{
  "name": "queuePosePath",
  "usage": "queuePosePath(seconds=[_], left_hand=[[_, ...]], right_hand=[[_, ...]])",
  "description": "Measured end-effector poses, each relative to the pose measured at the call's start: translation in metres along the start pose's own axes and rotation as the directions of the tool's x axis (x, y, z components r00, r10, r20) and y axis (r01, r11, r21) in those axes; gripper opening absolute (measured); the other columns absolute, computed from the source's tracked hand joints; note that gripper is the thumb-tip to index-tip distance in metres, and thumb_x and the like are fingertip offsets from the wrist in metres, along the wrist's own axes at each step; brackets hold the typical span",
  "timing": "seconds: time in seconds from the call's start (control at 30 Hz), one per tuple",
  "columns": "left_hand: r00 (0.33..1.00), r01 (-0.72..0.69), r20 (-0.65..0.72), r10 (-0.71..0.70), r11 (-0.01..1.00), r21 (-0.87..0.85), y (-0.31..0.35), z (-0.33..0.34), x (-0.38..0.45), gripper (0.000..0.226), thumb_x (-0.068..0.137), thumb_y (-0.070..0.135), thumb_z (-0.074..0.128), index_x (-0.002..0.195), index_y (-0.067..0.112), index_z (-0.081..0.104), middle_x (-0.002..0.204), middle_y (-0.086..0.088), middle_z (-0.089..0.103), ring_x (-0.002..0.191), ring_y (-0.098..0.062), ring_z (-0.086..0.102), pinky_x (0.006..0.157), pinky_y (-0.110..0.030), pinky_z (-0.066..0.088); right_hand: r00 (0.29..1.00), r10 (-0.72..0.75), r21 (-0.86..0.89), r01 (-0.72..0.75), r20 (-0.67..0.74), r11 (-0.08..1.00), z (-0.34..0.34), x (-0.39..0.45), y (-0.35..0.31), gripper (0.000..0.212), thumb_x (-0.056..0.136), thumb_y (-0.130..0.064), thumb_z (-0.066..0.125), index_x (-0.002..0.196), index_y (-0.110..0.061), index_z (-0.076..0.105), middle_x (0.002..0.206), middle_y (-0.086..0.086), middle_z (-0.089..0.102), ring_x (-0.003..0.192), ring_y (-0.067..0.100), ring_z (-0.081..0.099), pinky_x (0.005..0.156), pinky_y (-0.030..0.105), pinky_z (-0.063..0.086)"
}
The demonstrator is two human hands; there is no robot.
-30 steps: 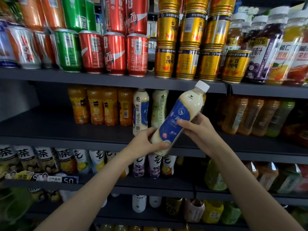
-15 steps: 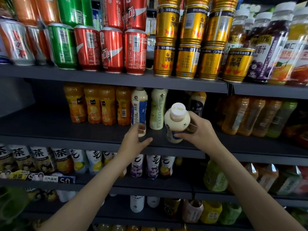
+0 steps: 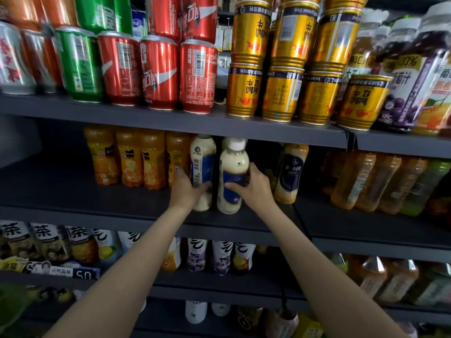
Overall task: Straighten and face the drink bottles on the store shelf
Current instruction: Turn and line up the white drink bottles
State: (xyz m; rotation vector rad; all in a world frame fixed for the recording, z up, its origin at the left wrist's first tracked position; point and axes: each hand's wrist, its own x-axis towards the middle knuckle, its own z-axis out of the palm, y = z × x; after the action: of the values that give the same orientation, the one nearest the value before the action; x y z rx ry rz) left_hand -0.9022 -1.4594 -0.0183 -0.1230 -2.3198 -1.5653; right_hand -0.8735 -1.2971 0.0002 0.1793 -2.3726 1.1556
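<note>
A cream milk-drink bottle with a blue label [image 3: 233,176] stood upright on the middle shelf [image 3: 73,191], the right hand [image 3: 253,189] curled around its label. Just left of it, the left hand [image 3: 186,189] gripped a matching bottle [image 3: 202,167]. Orange juice bottles [image 3: 136,159] stood further left; a third cream bottle [image 3: 291,172] stood to the right.

glossy metal cans [image 3: 158,74] (red, green, gold) above a matt dark shelf [image 3: 73,191]; smooth translucent plastic bottles [image 3: 233,176] with glossy labels.
</note>
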Motion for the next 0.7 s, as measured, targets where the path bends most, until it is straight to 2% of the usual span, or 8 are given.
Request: queuePosePath(seconds=[0.13,0.2,0.3,0.5,0.6,0.7], left_hand=[[0.999,-0.033,0.018,0.033,0.999,0.025,0.001,0.007,0.015,0.050,0.085,0.012,0.066,0.128,0.003,0.042,0.129,-0.013,0.053,0.121,-0.028,0.050,0.090,-0.028,0.040],[0.999,-0.046,-0.029,0.046,0.999,0.015,-0.002,0.011,0.016,0.046,0.085,0.009,0.066,0.124,0.001,0.043,0.126,-0.014,0.054,0.119,-0.026,0.051,0.088,-0.025,0.039],[0.991,-0.098,-0.088,0.097,0.995,-0.005,-0.010,0.018,0.014,0.045,0.084,0.008,0.067,0.122,0.001,0.043,0.121,-0.011,0.054,0.114,-0.019,0.051,0.086,-0.023,0.037],[0.990,-0.127,-0.060,0.129,0.991,0.029,-0.025,0.019,0.022,0.047,0.083,0.015,0.068,0.122,0.006,0.042,0.122,-0.012,0.053,0.115,-0.023,0.051,0.090,-0.028,0.039],[0.990,-0.132,-0.035,0.134,0.990,0.050,-0.029,0.017,0.025,0.049,0.082,0.017,0.069,0.122,0.007,0.042,0.122,-0.012,0.054,0.115,-0.023,0.052,0.089,-0.027,0.039],[0.990,-0.128,-0.043,0.131,0.989,0.080,-0.028,0.017,0.025,0.049,0.083,0.018,0.069,0.122,0.005,0.042,0.123,-0.013,0.053,0.115,-0.023,0.051,0.087,-0.026,0.037]], right_hand=[[0.998,0.022,-0.046,-0.026,-0.066,0.999,0.026,0.022,-0.001,0.051,0.078,-0.026,0.076,0.115,-0.001,0.052,0.114,0.014,0.063,0.107,0.025,0.060,0.083,0.027,0.046],[0.995,0.059,-0.037,-0.062,-0.077,0.997,0.034,0.029,0.002,0.049,0.080,-0.028,0.075,0.115,-0.002,0.052,0.114,0.013,0.063,0.108,0.025,0.060,0.089,0.034,0.050],[0.993,0.063,-0.018,-0.065,-0.101,0.998,0.039,0.033,0.008,0.052,0.080,-0.028,0.074,0.117,0.000,0.051,0.115,0.016,0.063,0.109,0.027,0.060,0.091,0.040,0.050],[0.992,0.105,-0.011,-0.106,-0.073,0.994,0.058,0.009,0.022,0.066,0.077,-0.019,0.078,0.130,0.000,0.043,0.127,0.016,0.052,0.118,0.027,0.051,0.093,0.031,0.043],[0.978,0.127,-0.016,-0.131,-0.166,0.991,0.055,-0.001,0.031,0.058,0.076,-0.021,0.079,0.123,-0.003,0.050,0.118,0.013,0.058,0.110,0.025,0.055,0.089,0.034,0.047],[0.939,0.175,-0.006,-0.185,-0.297,0.983,0.039,0.000,0.045,0.051,0.077,-0.014,0.076,0.121,-0.002,0.052,0.116,0.015,0.058,0.107,0.028,0.058,0.087,0.038,0.049]])
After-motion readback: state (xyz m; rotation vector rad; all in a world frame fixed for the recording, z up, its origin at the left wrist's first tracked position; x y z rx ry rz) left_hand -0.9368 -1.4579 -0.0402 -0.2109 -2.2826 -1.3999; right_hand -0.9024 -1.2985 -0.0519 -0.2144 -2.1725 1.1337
